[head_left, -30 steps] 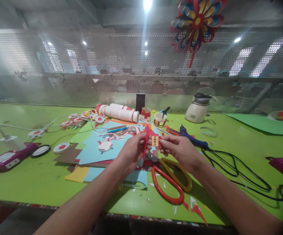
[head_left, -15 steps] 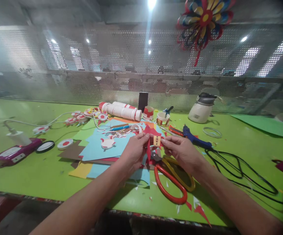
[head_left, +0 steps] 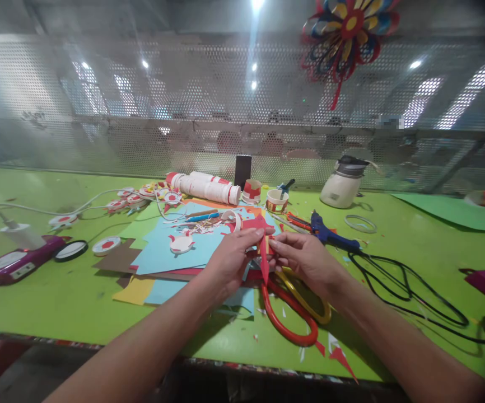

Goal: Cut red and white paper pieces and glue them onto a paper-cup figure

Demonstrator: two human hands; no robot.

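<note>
My left hand (head_left: 240, 252) pinches a piece of red paper (head_left: 264, 266) whose pointed end hangs down between the hands. From the other side, the fingertips of my right hand (head_left: 305, 254) close on the same piece. A narrow yellowish strip shows on the red paper by my right fingers; part of it is hidden. Just below lies a pair of large scissors (head_left: 303, 339) with one red and one yellow handle, its blades partly covered by my hands and the paper. Red paper scraps (head_left: 341, 358) lie beside the handles.
Coloured paper sheets (head_left: 154, 260) are stacked to the left, bearing pencils and a white disc (head_left: 181, 244). Behind stand stacked paper cups (head_left: 213, 190), a dark phone (head_left: 243, 170) and a kettle (head_left: 339, 187). A blue glue gun (head_left: 335, 238) trails its black cord (head_left: 410, 305) at right.
My fingers have drawn closer together around the red paper. The yellow printed label, facing me before, now shows only as a narrow strip. The view has shifted slightly.
</note>
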